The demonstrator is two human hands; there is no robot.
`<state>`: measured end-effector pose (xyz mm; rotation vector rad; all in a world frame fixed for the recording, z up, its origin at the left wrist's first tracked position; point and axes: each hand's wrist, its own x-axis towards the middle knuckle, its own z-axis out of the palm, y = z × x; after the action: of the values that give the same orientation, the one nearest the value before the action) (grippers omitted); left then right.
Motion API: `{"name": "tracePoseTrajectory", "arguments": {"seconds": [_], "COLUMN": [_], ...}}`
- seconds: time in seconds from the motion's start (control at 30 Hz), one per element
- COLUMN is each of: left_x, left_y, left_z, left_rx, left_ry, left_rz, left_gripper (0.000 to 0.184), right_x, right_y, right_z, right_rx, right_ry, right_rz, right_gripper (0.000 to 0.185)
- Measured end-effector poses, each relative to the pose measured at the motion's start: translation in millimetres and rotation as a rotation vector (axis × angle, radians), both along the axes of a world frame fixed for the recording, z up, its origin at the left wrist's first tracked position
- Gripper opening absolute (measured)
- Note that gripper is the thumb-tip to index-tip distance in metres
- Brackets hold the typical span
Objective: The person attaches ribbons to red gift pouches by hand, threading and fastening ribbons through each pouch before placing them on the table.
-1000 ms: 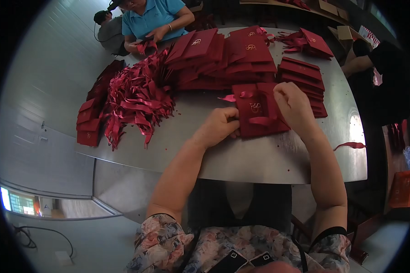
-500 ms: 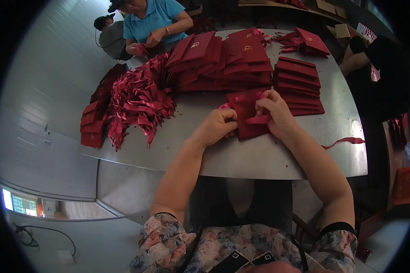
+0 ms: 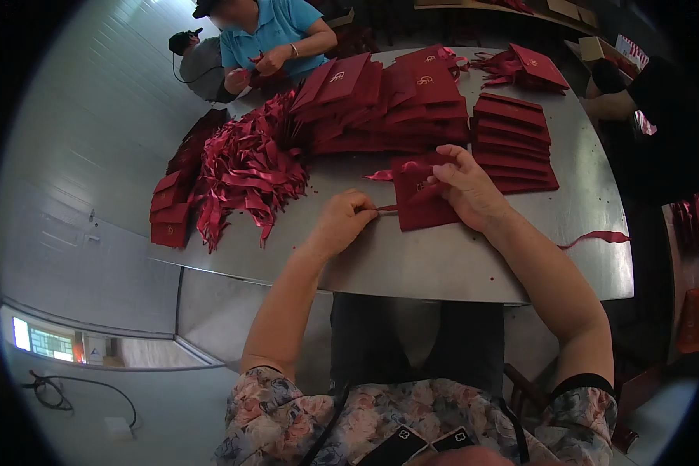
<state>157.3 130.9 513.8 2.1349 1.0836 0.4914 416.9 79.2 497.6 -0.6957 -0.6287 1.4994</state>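
Observation:
A dark red pouch (image 3: pixel 419 208) with a flap and a small gold mark lies on the table in front of me. My left hand (image 3: pixel 347 221) is off the pouch's left side, thumb and fingers closed on the end of a red ribbon (image 3: pixel 387 208) that runs taut to the pouch. Over the pouch's right side, my right hand (image 3: pixel 471 186) pinches a loop of ribbon near the flap, partly hidden by its fingers. Another ribbon tail (image 3: pixel 378 175) sticks out from the pouch's upper left.
Red pouches (image 3: pixel 388 105) are piled across the table (image 3: pixel 349 268), with a heap of ribbons (image 3: pixel 248 175) on the left and a neat overlapping stack (image 3: pixel 512 140) at right. A loose ribbon (image 3: pixel 598 237) lies near the right edge. A co-worker in blue (image 3: pixel 276 35) handles ribbon opposite.
My left hand has moved left and down from the pouch, drawing a ribbon end out. My right hand stays over the pouch's right side, its fingers shifted. The view has shifted slightly.

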Motion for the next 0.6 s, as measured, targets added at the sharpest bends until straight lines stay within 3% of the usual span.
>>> {"name": "tracePoseTrajectory", "arguments": {"seconds": [0.07, 0.13, 0.43, 0.6], "left_x": [-0.3, 0.4, 5.2, 1.2], "left_y": [5.9, 16.5, 32.2, 34.3], "left_z": [-2.7, -6.9, 0.7, -5.8], "left_rx": [0.074, 0.519, 0.101, 0.298], "left_ry": [0.057, -0.003, 0.01, 0.015], "left_rz": [0.02, -0.083, -0.092, -0.159], "left_gripper": [0.009, 0.009, 0.009, 0.009], "right_x": [2.0, 0.9, -4.9, -6.4], "right_y": [0.6, 1.6, 3.6, 1.8], "right_z": [0.5, 2.5, -1.8, 1.7], "right_rx": [-0.049, -0.099, -0.118, -0.123], "right_ry": [0.03, 0.059, -0.014, -0.122], "right_rz": [0.018, 0.038, -0.076, -0.086], "right_gripper": [0.037, 0.031, 0.025, 0.026]}}
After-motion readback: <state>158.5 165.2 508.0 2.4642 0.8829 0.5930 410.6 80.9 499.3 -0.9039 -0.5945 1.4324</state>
